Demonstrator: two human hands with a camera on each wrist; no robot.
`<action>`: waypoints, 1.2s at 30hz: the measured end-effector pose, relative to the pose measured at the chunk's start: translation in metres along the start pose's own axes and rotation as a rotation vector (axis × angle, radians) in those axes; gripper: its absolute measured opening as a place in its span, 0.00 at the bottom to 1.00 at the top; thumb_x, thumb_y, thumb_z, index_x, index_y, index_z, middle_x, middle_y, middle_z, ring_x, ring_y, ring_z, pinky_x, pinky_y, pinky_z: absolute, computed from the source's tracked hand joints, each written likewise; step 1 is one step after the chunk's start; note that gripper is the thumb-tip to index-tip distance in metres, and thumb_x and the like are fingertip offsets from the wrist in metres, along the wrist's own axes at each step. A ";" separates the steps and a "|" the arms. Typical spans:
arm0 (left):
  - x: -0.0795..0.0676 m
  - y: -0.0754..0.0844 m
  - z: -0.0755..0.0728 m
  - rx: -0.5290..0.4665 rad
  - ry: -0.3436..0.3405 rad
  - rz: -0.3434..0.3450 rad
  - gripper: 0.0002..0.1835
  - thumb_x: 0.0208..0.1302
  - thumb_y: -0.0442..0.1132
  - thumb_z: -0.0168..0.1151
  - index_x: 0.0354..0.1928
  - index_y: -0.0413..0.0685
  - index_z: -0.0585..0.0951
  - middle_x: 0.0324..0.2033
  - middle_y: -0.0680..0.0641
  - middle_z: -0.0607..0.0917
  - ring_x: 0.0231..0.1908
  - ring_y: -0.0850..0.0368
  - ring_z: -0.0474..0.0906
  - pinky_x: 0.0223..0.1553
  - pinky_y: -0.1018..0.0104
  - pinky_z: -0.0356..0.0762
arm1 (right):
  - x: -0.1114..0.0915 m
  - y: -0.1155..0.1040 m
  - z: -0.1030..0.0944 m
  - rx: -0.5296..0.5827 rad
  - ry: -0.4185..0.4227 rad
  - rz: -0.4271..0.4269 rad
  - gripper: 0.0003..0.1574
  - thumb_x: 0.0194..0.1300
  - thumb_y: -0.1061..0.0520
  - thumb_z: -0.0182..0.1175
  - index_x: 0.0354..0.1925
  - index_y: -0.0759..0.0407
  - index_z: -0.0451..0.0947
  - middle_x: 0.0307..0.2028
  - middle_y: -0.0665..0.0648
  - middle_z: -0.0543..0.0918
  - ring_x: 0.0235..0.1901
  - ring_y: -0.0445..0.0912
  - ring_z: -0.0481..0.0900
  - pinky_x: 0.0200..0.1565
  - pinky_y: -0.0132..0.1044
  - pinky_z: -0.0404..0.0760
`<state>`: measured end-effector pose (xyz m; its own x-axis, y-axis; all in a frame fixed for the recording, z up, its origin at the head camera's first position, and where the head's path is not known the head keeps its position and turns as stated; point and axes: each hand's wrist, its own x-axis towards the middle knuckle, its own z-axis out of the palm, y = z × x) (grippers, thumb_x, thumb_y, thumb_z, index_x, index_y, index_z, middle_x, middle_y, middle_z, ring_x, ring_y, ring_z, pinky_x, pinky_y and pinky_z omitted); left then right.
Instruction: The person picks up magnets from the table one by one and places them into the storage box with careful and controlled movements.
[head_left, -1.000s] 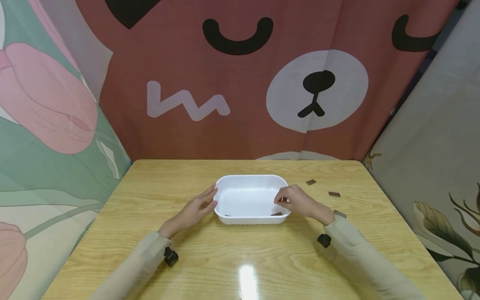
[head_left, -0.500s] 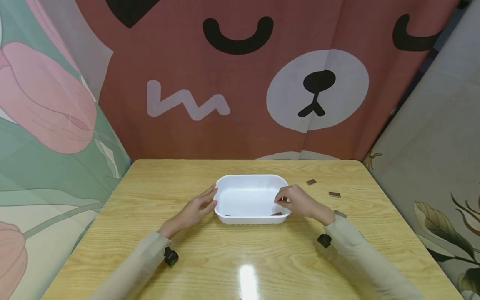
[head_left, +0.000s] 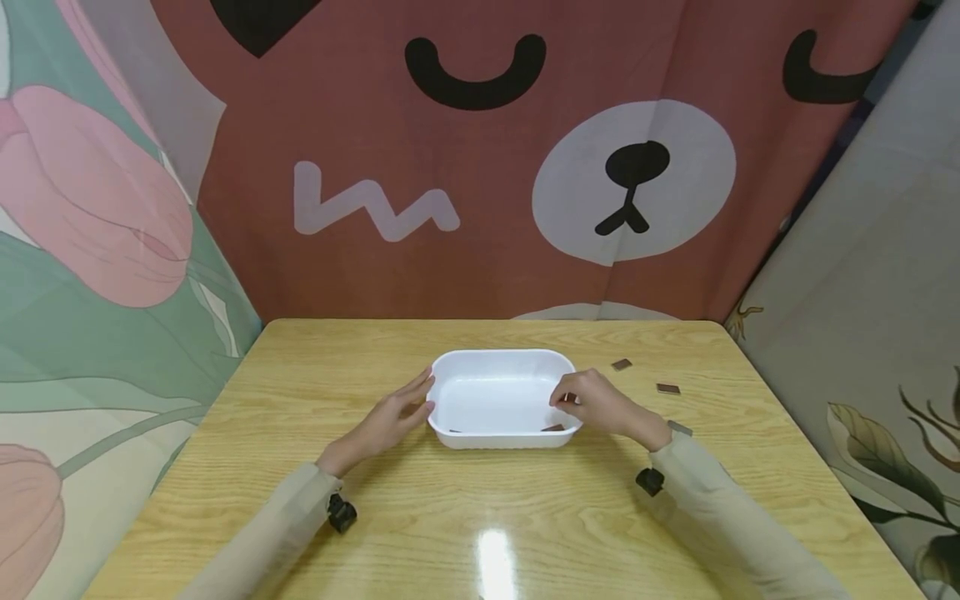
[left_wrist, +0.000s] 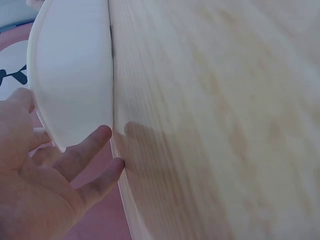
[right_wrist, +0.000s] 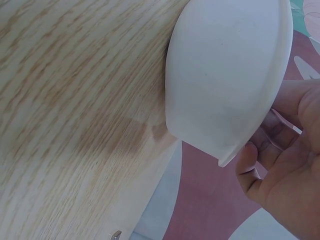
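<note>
Brown piece [head_left: 552,428] inside white tray [head_left: 502,441], head view only

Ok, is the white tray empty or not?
Not empty: the head view shows a brown piece inside the white tray, near its front right corner.

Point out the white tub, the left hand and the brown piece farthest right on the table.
White tub [head_left: 504,442]: head view, on its near outer wall.
Left hand [head_left: 382,425]: head view, on the back of the hand.
Brown piece [head_left: 668,388]: head view, middle of its upper face.
</note>
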<state>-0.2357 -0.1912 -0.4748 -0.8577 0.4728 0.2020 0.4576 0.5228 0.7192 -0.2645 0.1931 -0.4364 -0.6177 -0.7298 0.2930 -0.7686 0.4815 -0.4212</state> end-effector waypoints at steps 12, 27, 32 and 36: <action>0.000 0.001 -0.001 0.034 0.007 0.000 0.32 0.76 0.50 0.52 0.73 0.38 0.62 0.76 0.51 0.51 0.73 0.48 0.51 0.70 0.54 0.57 | 0.001 0.000 0.000 -0.003 -0.014 0.019 0.05 0.61 0.69 0.67 0.37 0.65 0.87 0.33 0.59 0.86 0.31 0.43 0.82 0.31 0.31 0.83; 0.001 0.001 0.000 0.021 0.000 -0.003 0.32 0.76 0.49 0.53 0.73 0.38 0.61 0.76 0.42 0.53 0.70 0.48 0.59 0.66 0.57 0.65 | 0.000 0.000 -0.004 -0.018 0.005 0.030 0.06 0.60 0.70 0.68 0.37 0.64 0.87 0.33 0.55 0.86 0.31 0.42 0.82 0.31 0.31 0.83; 0.000 0.001 0.000 0.011 0.006 0.013 0.32 0.76 0.48 0.53 0.73 0.37 0.61 0.76 0.42 0.53 0.68 0.47 0.63 0.64 0.57 0.69 | -0.001 -0.001 -0.006 -0.015 0.012 0.038 0.06 0.62 0.70 0.66 0.38 0.65 0.87 0.34 0.57 0.86 0.32 0.44 0.82 0.32 0.32 0.84; 0.000 0.000 0.000 0.008 0.008 0.020 0.32 0.76 0.48 0.53 0.73 0.37 0.61 0.76 0.42 0.53 0.66 0.47 0.67 0.64 0.58 0.69 | -0.002 -0.002 -0.007 -0.022 0.027 0.041 0.07 0.61 0.71 0.66 0.38 0.65 0.86 0.34 0.56 0.85 0.33 0.45 0.83 0.34 0.32 0.85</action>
<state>-0.2355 -0.1912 -0.4755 -0.8500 0.4777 0.2219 0.4770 0.5192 0.7092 -0.2631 0.1969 -0.4300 -0.6526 -0.6961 0.2994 -0.7461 0.5212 -0.4144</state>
